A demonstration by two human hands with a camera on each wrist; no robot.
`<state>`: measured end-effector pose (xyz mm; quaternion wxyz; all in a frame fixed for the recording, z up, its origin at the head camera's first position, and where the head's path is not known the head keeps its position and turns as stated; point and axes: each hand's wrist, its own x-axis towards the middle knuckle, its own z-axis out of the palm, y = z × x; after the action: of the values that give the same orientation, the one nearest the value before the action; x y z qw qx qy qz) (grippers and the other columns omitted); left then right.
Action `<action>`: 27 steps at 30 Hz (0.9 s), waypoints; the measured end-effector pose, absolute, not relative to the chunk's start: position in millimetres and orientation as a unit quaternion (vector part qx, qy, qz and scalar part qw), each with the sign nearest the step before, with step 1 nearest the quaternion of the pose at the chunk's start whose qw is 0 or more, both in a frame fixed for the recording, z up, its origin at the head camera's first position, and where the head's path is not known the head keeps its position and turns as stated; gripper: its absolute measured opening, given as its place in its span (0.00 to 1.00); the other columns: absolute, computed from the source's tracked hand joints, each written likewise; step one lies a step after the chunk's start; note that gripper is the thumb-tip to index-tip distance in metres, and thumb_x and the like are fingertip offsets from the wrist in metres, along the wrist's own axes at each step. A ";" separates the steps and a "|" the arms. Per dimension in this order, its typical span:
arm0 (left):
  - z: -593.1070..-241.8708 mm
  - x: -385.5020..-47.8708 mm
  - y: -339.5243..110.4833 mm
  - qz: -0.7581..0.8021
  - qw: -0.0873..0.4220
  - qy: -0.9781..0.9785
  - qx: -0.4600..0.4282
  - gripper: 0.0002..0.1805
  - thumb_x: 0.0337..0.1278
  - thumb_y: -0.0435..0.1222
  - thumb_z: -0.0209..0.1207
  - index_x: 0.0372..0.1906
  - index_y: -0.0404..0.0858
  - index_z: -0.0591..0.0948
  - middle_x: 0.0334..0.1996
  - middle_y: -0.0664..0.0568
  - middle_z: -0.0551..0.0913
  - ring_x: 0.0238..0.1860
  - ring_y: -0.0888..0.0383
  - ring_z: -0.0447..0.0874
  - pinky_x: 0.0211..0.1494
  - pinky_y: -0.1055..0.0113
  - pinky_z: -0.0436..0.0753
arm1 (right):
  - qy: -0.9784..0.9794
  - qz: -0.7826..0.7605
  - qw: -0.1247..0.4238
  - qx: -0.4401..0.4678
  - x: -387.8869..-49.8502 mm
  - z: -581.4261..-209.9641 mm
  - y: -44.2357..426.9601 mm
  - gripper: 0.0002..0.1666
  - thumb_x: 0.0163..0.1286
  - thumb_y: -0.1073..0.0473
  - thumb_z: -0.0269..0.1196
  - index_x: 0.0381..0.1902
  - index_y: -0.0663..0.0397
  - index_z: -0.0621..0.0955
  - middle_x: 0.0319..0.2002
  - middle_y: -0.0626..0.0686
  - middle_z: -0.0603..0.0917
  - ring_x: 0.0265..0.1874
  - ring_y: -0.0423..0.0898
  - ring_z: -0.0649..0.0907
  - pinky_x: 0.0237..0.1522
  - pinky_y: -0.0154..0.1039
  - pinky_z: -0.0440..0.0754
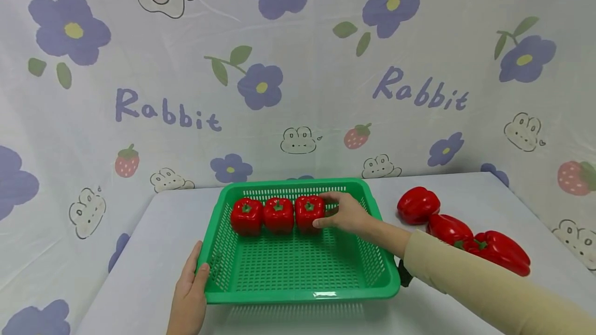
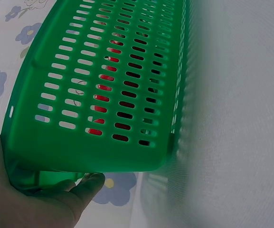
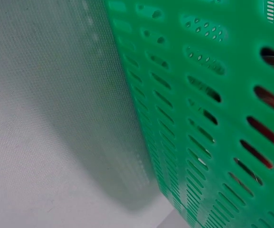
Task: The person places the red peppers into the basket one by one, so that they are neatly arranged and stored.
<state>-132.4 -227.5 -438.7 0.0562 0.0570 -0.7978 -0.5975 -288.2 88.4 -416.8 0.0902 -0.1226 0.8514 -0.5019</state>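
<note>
A green plastic basket stands on the white table, with three red bell peppers in a row along its far side. The left pepper and the middle pepper sit upright, stems up. At the right end of the row, my right hand holds the third bell pepper between thumb and fingers. My left hand grips the basket's left rim near the front corner. In the left wrist view that hand is at the rim, beside the slotted wall. The right wrist view shows the basket wall but no hand.
Right of the basket lie more red bell peppers: one at the back, another in the middle, and one nearer the front. The right sleeve passes in front of them. A patterned cloth hangs behind the table.
</note>
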 end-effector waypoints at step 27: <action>-435.9 -131.8 -224.2 -0.598 0.059 -0.797 0.061 0.31 0.80 0.40 0.39 0.79 0.39 0.46 0.77 0.46 0.47 0.75 0.49 0.43 0.72 0.47 0.53 | 0.850 -0.507 0.084 -0.115 -290.7 -417.3 86.9 0.42 0.53 0.64 0.77 0.66 0.60 0.74 0.55 0.58 0.80 0.47 0.54 0.82 0.45 0.45 0.83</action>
<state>-131.8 -224.2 -435.9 0.0592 0.0612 -0.7968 -0.5982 -290.7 86.9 -417.3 0.0836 -0.1152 0.8501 -0.5070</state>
